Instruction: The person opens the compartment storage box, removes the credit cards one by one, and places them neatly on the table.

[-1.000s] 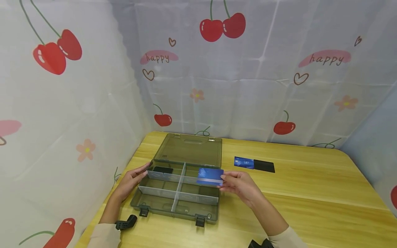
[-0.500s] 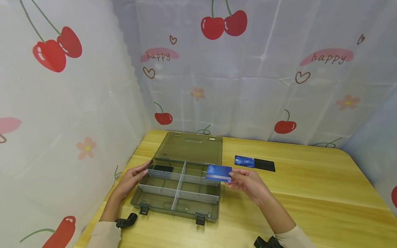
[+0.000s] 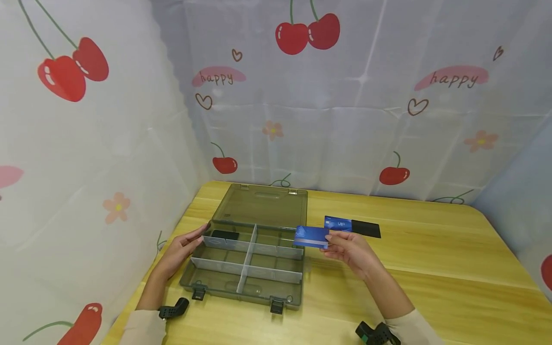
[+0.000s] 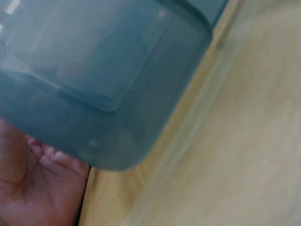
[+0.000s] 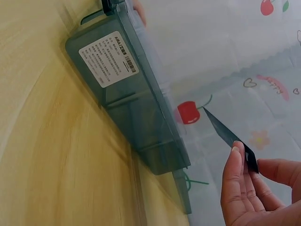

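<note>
A blue card [image 3: 311, 237] is up in the air at the right edge of the box, near its back row. It is thin and flat, with a pale stripe along the lower part. It tilts, and the right wrist view shows it nearly edge-on and dark, apart from the box.

The right hand [image 3: 353, 249] pinches the card's right end, thumb on 1 side and fingers on the other, clamped tight on it. That arm slants up and in from the lower right.

The box [image 3: 233, 297] is see-through gray-green, with 6 spaces in 2 columns. Its lid [image 3: 263, 203] lies folded back behind it. A small black thing [image 3: 225, 235] sits in the back left space.

The left hand [image 3: 181, 249] rests on the box's left side near the back, its thumb and fingers a little apart and fairly straight.

Right of the lid, a blue VIP card [image 3: 338, 224] and a black card [image 3: 366, 228] lie end to end on the yellow wood table [image 3: 409, 282].
</note>
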Motion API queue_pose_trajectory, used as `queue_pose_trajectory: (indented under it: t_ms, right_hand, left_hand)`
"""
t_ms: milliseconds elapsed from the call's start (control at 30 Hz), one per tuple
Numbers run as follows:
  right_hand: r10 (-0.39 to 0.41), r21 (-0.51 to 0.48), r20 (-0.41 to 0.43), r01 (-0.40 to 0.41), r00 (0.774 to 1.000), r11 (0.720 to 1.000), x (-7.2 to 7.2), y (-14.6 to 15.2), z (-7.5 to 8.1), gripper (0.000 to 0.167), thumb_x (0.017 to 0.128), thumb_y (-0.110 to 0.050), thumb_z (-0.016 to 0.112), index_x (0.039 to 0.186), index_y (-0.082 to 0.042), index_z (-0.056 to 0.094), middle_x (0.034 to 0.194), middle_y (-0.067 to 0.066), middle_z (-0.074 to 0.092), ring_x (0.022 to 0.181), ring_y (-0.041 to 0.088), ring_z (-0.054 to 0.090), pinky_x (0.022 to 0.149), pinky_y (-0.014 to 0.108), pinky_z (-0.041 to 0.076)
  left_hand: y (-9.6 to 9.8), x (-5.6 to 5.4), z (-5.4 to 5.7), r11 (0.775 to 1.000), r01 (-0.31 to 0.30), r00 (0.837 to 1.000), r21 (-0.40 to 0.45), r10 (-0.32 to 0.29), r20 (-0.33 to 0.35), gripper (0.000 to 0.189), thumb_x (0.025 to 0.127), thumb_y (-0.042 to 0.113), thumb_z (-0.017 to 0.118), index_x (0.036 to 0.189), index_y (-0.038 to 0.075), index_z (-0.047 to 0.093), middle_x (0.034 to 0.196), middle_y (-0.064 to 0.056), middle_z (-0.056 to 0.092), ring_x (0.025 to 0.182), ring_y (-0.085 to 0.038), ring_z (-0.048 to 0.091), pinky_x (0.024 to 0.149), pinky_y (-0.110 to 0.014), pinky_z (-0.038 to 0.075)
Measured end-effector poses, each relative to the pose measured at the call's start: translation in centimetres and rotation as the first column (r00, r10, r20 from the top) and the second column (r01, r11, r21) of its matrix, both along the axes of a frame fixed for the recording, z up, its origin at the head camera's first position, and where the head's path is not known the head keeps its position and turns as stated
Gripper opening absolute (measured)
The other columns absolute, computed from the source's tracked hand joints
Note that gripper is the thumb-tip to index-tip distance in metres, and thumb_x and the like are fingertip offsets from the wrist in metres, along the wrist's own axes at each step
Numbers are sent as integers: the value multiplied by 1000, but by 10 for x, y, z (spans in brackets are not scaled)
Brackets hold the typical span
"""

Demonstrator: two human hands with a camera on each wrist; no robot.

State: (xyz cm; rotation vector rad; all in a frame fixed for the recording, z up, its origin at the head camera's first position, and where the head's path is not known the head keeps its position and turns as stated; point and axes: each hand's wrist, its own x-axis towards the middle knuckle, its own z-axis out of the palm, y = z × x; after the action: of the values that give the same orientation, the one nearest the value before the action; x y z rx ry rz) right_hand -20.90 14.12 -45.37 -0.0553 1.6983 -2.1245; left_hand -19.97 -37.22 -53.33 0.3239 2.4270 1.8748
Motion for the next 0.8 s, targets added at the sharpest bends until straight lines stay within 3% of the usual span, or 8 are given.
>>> queue_pose_trajectory:
  t_ms: [167, 300, 367, 533, 667, 800]
  right_hand:
    - [-19, -9, 4, 19, 1000, 1000, -5, 7, -2, 26, 101, -9, 63, 120, 10, 61, 95, 8, 73, 86, 23, 75, 84, 36, 59]
    - [-37, -20, 21, 37, 999, 999, -9, 13, -3, 19, 101, -8, 63, 113, 7, 64, 95, 9, 73, 85, 23, 76, 83, 36, 59]
    - [-44, -16, 25, 44, 999, 999, -11, 15, -4, 20, 101, -8, 63, 114, 7, 64, 94, 9, 73, 85, 24, 76, 82, 36, 59]
    - [-59, 7, 28, 59, 998, 998, -14, 20, -7, 28, 101, -8, 64, 121, 11, 60, 93, 9, 73, 86, 24, 76, 81, 36, 59]
    - [-72, 10, 32, 71, 997, 997, -16, 24, -9, 28, 100, -8, 64, 121, 11, 61, 91, 9, 74, 87, 26, 76, 83, 37, 59]
    - [-73, -2, 32, 73, 997, 997, -19, 29, -12, 20, 100, -7, 64, 115, 7, 65, 89, 8, 74, 87, 25, 76, 83, 38, 59]
  left_hand:
    - [0, 0, -1, 1000, -7, 1000, 7, 7, 10, 54, 107, 27, 55, 156, 9, 41, 163, -9, 34, 150, -22, 24, 103, -11, 36]
    - [0, 1, -2, 1000, -11, 1000, 2, 11, 8, 53, 107, 27, 54, 156, 11, 41, 162, -9, 34, 134, -11, 41, 96, -14, 40]
    - [0, 1, -3, 1000, -7, 1000, -3, 7, -2, 53, 108, 25, 53, 156, 10, 41, 162, -11, 34, 130, -10, 42, 94, -15, 41]
    - [0, 2, -2, 1000, -6, 1000, 8, 6, -8, 52, 108, 24, 53, 156, 8, 41, 162, -13, 33, 148, -20, 27, 102, -10, 36]
    - [1, 1, 0, 1000, -5, 1000, 15, 5, -7, 53, 107, 24, 54, 156, 7, 41, 162, -13, 33, 151, -32, 19, 102, -9, 35]
    - [1, 1, 1, 1000, -7, 1000, 13, 7, -1, 53, 107, 25, 54, 155, 7, 41, 162, -13, 33, 151, -34, 19, 102, -9, 35]
